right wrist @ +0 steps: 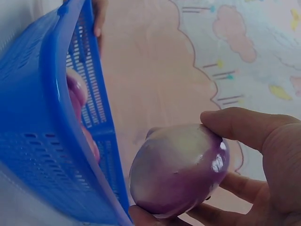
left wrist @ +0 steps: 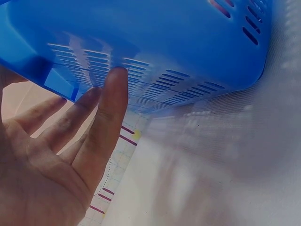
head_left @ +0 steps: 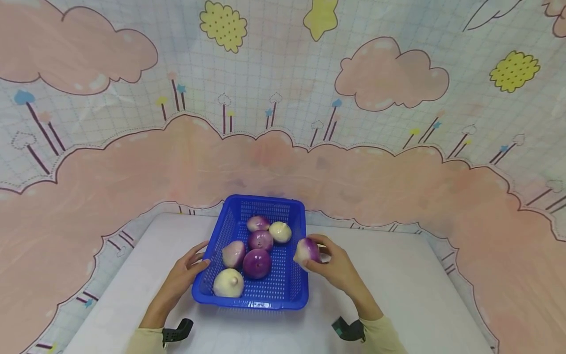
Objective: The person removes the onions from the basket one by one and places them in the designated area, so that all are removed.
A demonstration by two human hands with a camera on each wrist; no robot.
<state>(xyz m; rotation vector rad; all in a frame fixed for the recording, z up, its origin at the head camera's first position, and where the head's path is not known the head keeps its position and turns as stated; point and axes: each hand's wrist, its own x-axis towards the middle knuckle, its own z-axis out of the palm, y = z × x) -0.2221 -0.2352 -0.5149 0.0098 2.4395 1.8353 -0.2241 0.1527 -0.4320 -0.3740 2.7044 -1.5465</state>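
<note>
purple-white onion (head_left: pixel 308 251) is gripped by the right hand (head_left: pixel 335 264) at three o'clock of the blue basket (head_left: pixel 283 275); left hand (head_left: pixel 186 271), fingers extended, touches its nine o'clock side.

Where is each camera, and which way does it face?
Head: worn on head, facing forward and down at blue basket; left hand, right hand, forearms show.
Left wrist: worn there, facing basket's outer side; left hand shows.
Right wrist: worn there, facing held onion and basket; right hand, left fingers show.
Head and right wrist share the onion.
</note>
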